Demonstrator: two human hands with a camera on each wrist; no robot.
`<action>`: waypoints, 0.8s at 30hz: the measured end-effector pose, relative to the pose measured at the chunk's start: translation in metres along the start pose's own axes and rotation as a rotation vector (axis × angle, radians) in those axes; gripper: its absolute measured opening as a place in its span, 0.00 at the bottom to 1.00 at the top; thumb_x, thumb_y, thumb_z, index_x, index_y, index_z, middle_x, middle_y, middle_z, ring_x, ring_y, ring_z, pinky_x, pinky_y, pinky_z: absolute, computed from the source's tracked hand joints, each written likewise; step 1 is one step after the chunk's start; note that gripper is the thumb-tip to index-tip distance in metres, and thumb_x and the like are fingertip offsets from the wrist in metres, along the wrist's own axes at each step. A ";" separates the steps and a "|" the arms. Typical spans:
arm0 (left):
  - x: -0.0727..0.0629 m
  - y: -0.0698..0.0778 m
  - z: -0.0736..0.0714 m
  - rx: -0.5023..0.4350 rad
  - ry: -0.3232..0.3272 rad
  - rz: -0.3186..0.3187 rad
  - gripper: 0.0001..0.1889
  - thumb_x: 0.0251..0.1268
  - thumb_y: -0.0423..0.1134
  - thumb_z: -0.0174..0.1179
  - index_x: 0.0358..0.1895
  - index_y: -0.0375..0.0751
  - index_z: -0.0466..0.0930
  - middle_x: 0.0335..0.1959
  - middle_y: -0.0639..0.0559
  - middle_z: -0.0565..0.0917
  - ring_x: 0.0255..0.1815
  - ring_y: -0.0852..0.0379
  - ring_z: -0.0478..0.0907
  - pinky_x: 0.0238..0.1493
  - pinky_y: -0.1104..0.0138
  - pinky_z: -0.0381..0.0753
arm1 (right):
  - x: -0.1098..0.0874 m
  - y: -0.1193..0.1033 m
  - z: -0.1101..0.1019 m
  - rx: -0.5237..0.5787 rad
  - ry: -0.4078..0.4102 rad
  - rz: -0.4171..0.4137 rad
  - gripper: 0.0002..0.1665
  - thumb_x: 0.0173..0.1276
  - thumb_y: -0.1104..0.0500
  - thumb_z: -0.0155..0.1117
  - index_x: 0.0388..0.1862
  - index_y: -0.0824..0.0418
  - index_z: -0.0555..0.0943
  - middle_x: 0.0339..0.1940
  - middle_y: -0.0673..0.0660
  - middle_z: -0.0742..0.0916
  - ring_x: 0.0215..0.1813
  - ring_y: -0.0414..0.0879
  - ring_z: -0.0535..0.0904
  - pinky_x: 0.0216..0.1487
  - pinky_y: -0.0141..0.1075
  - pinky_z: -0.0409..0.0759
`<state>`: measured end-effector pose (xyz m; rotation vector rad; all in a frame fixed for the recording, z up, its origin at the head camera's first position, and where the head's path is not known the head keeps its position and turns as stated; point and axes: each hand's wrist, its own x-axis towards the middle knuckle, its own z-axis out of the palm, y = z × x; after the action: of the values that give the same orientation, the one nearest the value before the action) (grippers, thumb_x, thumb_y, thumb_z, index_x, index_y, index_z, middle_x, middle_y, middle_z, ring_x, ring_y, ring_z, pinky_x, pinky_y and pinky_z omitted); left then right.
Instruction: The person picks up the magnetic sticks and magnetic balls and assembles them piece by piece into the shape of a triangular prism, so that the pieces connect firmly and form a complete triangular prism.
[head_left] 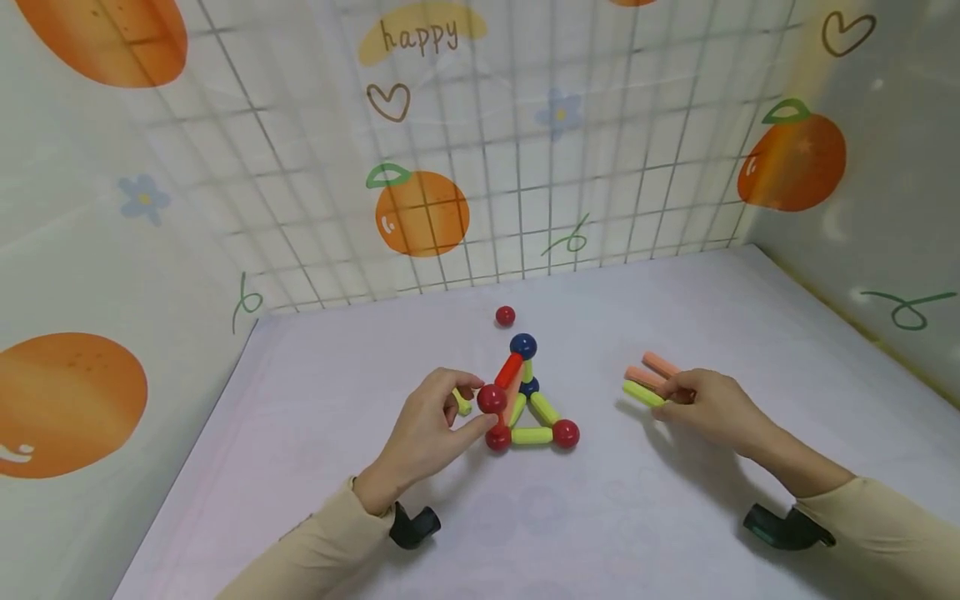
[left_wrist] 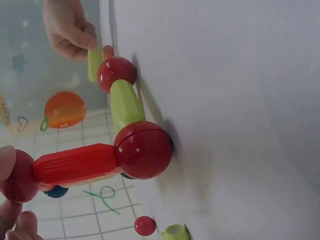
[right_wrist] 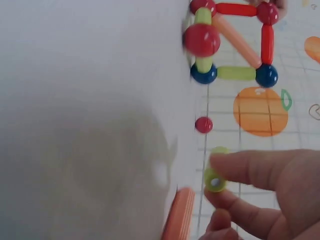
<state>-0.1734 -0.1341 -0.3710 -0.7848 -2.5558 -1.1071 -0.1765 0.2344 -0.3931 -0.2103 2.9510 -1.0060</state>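
Left grip: I am watching the left hand [head_left: 427,421] pinching a glossy red ball [head_left: 492,398] on the raised near-left corner of a multicoloured ball-and-rod frame [head_left: 508,372].
Right grip: thumb and fingers of the right hand [head_left: 708,408] are clamping a ribbed yellow-green rod [head_left: 642,393].
Edges: the frame is standing mid-table [head_left: 300,458], well apart from both side edges.
Writing: the patterned backdrop [head_left: 502,150] is reading "happy".
Rod's axis: its free end is pointing toward the left edge, slightly farward.
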 end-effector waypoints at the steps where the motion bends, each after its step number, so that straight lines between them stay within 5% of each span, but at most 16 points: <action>1: 0.000 0.000 0.000 -0.004 -0.002 0.004 0.20 0.53 0.39 0.73 0.49 0.43 0.79 0.36 0.53 0.77 0.23 0.64 0.65 0.26 0.75 0.65 | 0.001 -0.003 0.001 0.066 -0.021 0.013 0.13 0.59 0.53 0.72 0.35 0.61 0.83 0.48 0.61 0.87 0.43 0.52 0.78 0.35 0.31 0.68; 3: 0.000 -0.001 -0.001 -0.006 -0.006 0.011 0.19 0.54 0.39 0.73 0.49 0.44 0.80 0.36 0.54 0.77 0.24 0.64 0.65 0.26 0.75 0.65 | 0.003 -0.008 0.002 0.193 -0.065 0.042 0.15 0.60 0.52 0.71 0.38 0.62 0.83 0.67 0.64 0.79 0.59 0.59 0.79 0.39 0.24 0.69; 6: 0.001 -0.002 -0.001 -0.010 -0.007 0.023 0.19 0.53 0.39 0.74 0.49 0.45 0.80 0.36 0.54 0.77 0.24 0.63 0.65 0.26 0.75 0.65 | 0.007 -0.015 0.005 0.352 -0.126 0.093 0.18 0.61 0.53 0.70 0.44 0.64 0.81 0.78 0.63 0.63 0.78 0.60 0.61 0.47 0.17 0.68; 11: 0.002 -0.003 -0.001 -0.011 -0.001 0.039 0.19 0.53 0.39 0.74 0.48 0.45 0.80 0.36 0.54 0.77 0.25 0.62 0.66 0.27 0.74 0.67 | 0.013 -0.023 0.011 0.457 -0.154 0.119 0.19 0.61 0.56 0.69 0.45 0.68 0.78 0.79 0.68 0.59 0.81 0.62 0.52 0.71 0.41 0.66; 13: 0.002 -0.003 0.000 -0.012 0.002 0.038 0.19 0.53 0.39 0.74 0.48 0.45 0.80 0.36 0.54 0.77 0.25 0.63 0.67 0.27 0.74 0.68 | 0.014 -0.025 0.015 0.476 -0.162 0.116 0.19 0.61 0.56 0.69 0.45 0.68 0.78 0.80 0.69 0.57 0.81 0.63 0.51 0.73 0.52 0.62; 15: 0.002 -0.003 0.000 -0.010 0.003 0.036 0.19 0.53 0.39 0.74 0.48 0.45 0.80 0.36 0.54 0.77 0.25 0.63 0.67 0.27 0.74 0.68 | 0.015 -0.027 0.019 0.498 -0.174 0.120 0.20 0.61 0.55 0.70 0.45 0.68 0.79 0.74 0.68 0.67 0.78 0.62 0.58 0.68 0.49 0.69; 18: 0.002 -0.003 -0.001 -0.007 0.002 0.032 0.19 0.53 0.39 0.74 0.48 0.45 0.81 0.36 0.54 0.77 0.25 0.63 0.67 0.27 0.74 0.68 | 0.015 -0.029 0.025 0.509 -0.208 0.112 0.22 0.62 0.53 0.71 0.48 0.66 0.80 0.55 0.61 0.80 0.60 0.53 0.74 0.51 0.38 0.76; 20: 0.002 -0.003 -0.001 -0.007 0.001 0.029 0.19 0.53 0.39 0.74 0.48 0.45 0.81 0.36 0.54 0.77 0.25 0.63 0.67 0.27 0.74 0.68 | 0.016 -0.031 0.028 0.525 -0.238 0.089 0.23 0.63 0.53 0.71 0.50 0.67 0.79 0.40 0.55 0.80 0.47 0.48 0.73 0.43 0.34 0.73; 24: 0.002 -0.003 -0.001 -0.010 -0.005 0.023 0.19 0.53 0.39 0.74 0.48 0.45 0.81 0.36 0.54 0.77 0.25 0.62 0.67 0.27 0.74 0.68 | 0.018 -0.035 0.035 0.548 -0.296 0.032 0.23 0.66 0.54 0.68 0.52 0.69 0.77 0.36 0.53 0.76 0.42 0.45 0.69 0.40 0.33 0.70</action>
<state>-0.1762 -0.1356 -0.3714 -0.8183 -2.5402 -1.1134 -0.1882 0.1831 -0.3989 -0.2669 2.3085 -1.5668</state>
